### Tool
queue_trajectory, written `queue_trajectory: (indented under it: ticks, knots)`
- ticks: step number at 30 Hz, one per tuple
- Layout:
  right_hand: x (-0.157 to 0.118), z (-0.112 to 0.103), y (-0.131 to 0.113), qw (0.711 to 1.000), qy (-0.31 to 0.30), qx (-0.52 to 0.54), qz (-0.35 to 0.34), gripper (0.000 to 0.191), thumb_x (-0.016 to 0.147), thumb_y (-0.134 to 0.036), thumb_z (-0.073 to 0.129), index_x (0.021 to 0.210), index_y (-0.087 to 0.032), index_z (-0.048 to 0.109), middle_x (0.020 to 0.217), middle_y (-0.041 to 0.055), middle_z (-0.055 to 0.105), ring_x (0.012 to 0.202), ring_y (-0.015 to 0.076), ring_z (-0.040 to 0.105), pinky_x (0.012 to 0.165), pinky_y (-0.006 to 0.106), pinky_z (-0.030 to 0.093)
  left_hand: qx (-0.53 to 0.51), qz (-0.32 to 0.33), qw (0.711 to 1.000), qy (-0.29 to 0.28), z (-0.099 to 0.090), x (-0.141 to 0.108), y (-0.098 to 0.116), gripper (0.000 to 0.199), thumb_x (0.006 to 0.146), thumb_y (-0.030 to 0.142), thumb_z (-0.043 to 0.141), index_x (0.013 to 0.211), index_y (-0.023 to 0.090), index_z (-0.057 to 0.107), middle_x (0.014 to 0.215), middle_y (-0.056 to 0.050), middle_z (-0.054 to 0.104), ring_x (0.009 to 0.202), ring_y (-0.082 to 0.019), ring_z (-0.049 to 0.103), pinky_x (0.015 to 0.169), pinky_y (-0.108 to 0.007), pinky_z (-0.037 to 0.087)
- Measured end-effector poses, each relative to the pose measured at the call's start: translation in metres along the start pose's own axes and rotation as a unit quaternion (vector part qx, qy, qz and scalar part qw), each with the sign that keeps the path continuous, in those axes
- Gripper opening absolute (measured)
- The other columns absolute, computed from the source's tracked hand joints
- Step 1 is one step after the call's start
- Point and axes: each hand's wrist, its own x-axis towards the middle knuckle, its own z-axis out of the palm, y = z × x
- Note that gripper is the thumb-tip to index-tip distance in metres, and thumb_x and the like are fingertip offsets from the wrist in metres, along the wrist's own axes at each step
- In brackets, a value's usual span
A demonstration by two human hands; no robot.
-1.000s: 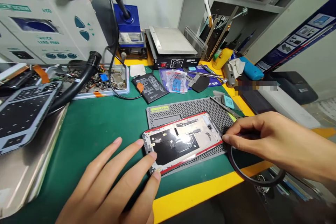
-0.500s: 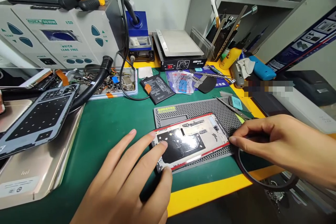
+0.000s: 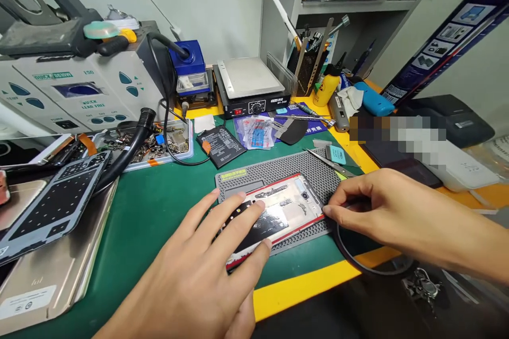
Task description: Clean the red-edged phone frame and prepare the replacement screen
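Observation:
A phone frame point(image 3: 296, 206) with a silvery inner side and a shiny black patch lies on a grey perforated mat point(image 3: 314, 169). Thin red strips run along its long edges. My left hand point(image 3: 210, 249) rests across its left end with fingers spread, thumb on the near edge. At the right end, my right hand point(image 3: 369, 201) pinches with thumb and forefinger by the frame's corner. A narrow black ring, apparently a roll of tape point(image 3: 345, 251), hangs from this hand past the table edge. Whatever lies directly between the fingertips is hidden.
Tweezers point(image 3: 330, 163) and a blue blade packet point(image 3: 336, 154) lie behind my right hand. Beyond the mat are a phone battery point(image 3: 222, 147) and a heating plate point(image 3: 252, 79). Phone back covers point(image 3: 59, 201) and a hot-air station point(image 3: 79, 90) occupy the left.
The view has shifted right and tilted. My left hand has slid farther over the phone frame and covers more of the black patch. My right hand keeps its pinch at the corner.

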Motion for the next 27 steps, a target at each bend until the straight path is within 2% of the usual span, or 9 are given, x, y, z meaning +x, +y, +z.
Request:
queue_trajectory:
  ticks: [3, 7, 12, 15, 21, 27]
  knots:
    - [0.002, -0.001, -0.003, 0.999, -0.031, -0.036, 0.011, 0.019, 0.08, -0.039, 0.064, 0.072, -0.027, 0.076, 0.07, 0.0009, 0.075, 0.065, 0.0214, 0.064, 0.059, 0.032, 0.045, -0.023, 0.033, 0.999, 0.003, -0.002, 0.013, -0.004, 0.038, 0.084, 0.018, 0.056, 0.114, 0.023, 0.078, 0.137, -0.016, 0.07, 0.129, -0.039, 0.064, 0.109, -0.066, 0.051]
    - [0.003, -0.001, -0.005, 0.999, -0.026, -0.03, -0.001, 0.018, 0.081, -0.037, 0.064, 0.071, -0.028, 0.075, 0.07, -0.0009, 0.075, 0.065, 0.0201, 0.064, 0.058, 0.031, 0.043, -0.041, 0.034, 0.997, -0.063, -0.006, 0.032, -0.006, 0.043, 0.082, 0.017, 0.058, 0.121, 0.023, 0.076, 0.145, -0.014, 0.065, 0.136, -0.037, 0.058, 0.114, -0.062, 0.048]
    - [0.001, -0.002, -0.004, 0.999, -0.013, -0.036, -0.009, 0.019, 0.081, -0.038, 0.063, 0.068, -0.029, 0.074, 0.065, -0.0033, 0.073, 0.059, 0.0173, 0.061, 0.053, 0.028, 0.04, -0.062, 0.037, 0.992, -0.106, -0.01, 0.048, -0.004, 0.043, 0.083, 0.024, 0.062, 0.125, 0.026, 0.072, 0.154, -0.015, 0.056, 0.141, -0.038, 0.053, 0.116, -0.063, 0.044]
    - [0.0, -0.003, -0.006, 0.999, -0.008, -0.033, -0.018, 0.019, 0.08, -0.037, 0.062, 0.067, -0.028, 0.073, 0.064, -0.0034, 0.072, 0.059, 0.0166, 0.06, 0.053, 0.026, 0.04, -0.069, 0.042, 0.989, -0.127, -0.007, 0.053, -0.003, 0.045, 0.085, 0.027, 0.064, 0.129, 0.027, 0.069, 0.159, -0.013, 0.051, 0.146, -0.036, 0.047, 0.121, -0.059, 0.039]
    - [-0.003, -0.006, -0.013, 1.0, -0.01, -0.018, -0.015, 0.017, 0.078, -0.032, 0.062, 0.067, -0.025, 0.072, 0.065, -0.002, 0.069, 0.062, 0.0158, 0.058, 0.053, 0.024, 0.039, -0.076, 0.05, 0.983, -0.159, 0.002, 0.066, -0.004, 0.053, 0.089, 0.034, 0.059, 0.142, 0.028, 0.06, 0.162, -0.014, 0.045, 0.151, -0.037, 0.039, 0.124, -0.06, 0.032]
    - [-0.006, -0.011, -0.02, 0.999, -0.02, -0.025, 0.004, 0.015, 0.078, -0.028, 0.062, 0.068, -0.024, 0.072, 0.06, -0.0042, 0.061, 0.057, 0.0123, 0.05, 0.049, 0.022, 0.034, -0.098, 0.064, 0.976, -0.185, 0.005, 0.077, -0.003, 0.052, 0.089, 0.033, 0.056, 0.14, 0.027, 0.06, 0.164, -0.016, 0.042, 0.151, -0.037, 0.037, 0.125, -0.059, 0.028]
